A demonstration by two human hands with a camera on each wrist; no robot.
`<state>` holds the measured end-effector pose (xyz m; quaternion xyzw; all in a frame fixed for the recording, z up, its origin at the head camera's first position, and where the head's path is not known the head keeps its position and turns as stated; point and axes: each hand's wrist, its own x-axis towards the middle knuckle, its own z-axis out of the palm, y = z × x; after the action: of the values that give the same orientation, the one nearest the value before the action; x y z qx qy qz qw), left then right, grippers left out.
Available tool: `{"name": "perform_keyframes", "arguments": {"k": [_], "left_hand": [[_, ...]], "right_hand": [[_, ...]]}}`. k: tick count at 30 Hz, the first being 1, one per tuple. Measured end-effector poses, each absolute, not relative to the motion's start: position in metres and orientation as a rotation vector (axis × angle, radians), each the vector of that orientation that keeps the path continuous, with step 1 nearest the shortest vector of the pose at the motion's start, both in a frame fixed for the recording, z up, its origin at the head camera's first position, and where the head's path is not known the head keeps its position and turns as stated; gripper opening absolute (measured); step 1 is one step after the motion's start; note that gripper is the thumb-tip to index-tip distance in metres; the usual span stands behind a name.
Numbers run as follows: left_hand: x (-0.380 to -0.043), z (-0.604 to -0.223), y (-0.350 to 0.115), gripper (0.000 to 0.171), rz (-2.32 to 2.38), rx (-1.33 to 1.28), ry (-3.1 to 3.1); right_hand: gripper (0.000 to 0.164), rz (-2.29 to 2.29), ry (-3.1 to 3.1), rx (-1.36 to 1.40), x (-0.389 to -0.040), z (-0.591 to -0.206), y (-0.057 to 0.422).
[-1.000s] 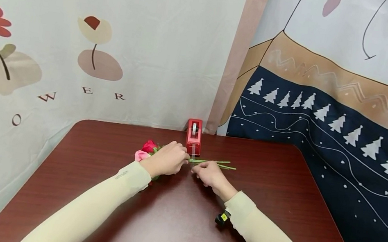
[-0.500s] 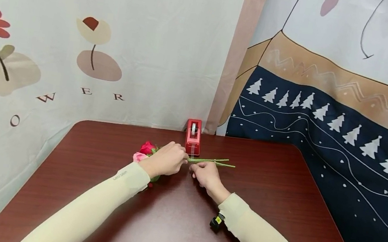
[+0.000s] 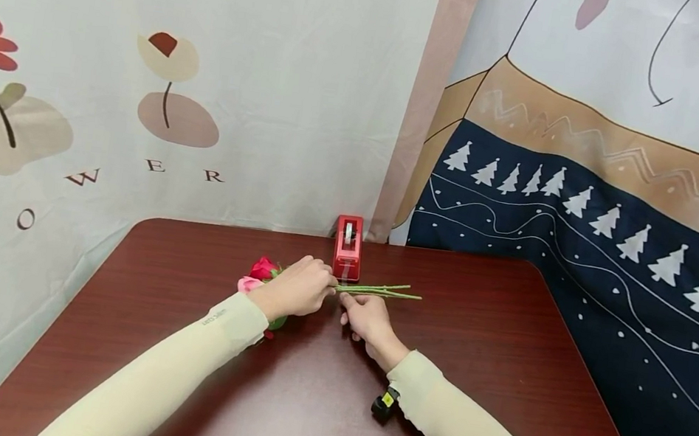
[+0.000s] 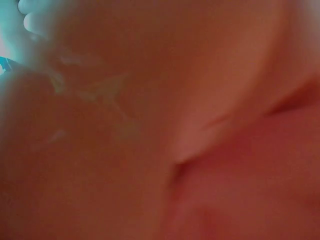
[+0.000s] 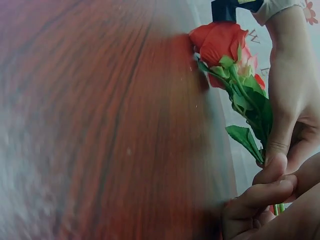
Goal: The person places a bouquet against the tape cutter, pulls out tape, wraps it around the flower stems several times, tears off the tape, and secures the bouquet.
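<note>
My left hand (image 3: 298, 287) grips a small bunch of artificial roses by their green stems (image 3: 396, 291), which point right. A red rose (image 3: 263, 267) and a pink rose (image 3: 248, 284) show beyond my left wrist. A clear strip of tape (image 3: 345, 272) runs from the red tape dispenser (image 3: 348, 248) toward the stems. My right hand (image 3: 373, 323) pinches the end of that tape just below the stems. In the right wrist view, a red rose (image 5: 218, 46) and green leaves (image 5: 257, 110) lie beside my left hand, fingertips of both hands close together. Blurred reddish surfaces fill the left wrist view.
The brown wooden table (image 3: 323, 408) reaches back to a printed white curtain (image 3: 300, 92). A dark blue cloth with white trees (image 3: 580, 295) hangs at the right. A small black wrist camera (image 3: 384, 407) sits under my right sleeve.
My right hand has shifted slightly left, up to the stems and closer to my left hand. The stem ends have shifted a little up and left. My left hand keeps its grip.
</note>
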<state>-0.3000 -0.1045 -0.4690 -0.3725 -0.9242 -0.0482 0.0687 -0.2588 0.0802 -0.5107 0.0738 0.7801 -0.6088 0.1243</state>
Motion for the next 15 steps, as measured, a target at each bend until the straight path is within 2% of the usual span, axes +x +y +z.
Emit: {"name": "perform_keyframes", "arguments": {"k": [6, 15], "left_hand": [[-0.2995, -0.4682, -0.1061, 0.011, -0.137, -1.119, -2.789], [-0.3009, -0.4683, -0.1048, 0.01, -0.138, -1.134, -2.777]], "right_hand": [[0.042, -1.833, 2.07, 0.157, -0.2617, -0.5155, 0.0852], [0.023, -2.046, 1.69, 0.169, -0.268, -0.5175, 0.0852]]}}
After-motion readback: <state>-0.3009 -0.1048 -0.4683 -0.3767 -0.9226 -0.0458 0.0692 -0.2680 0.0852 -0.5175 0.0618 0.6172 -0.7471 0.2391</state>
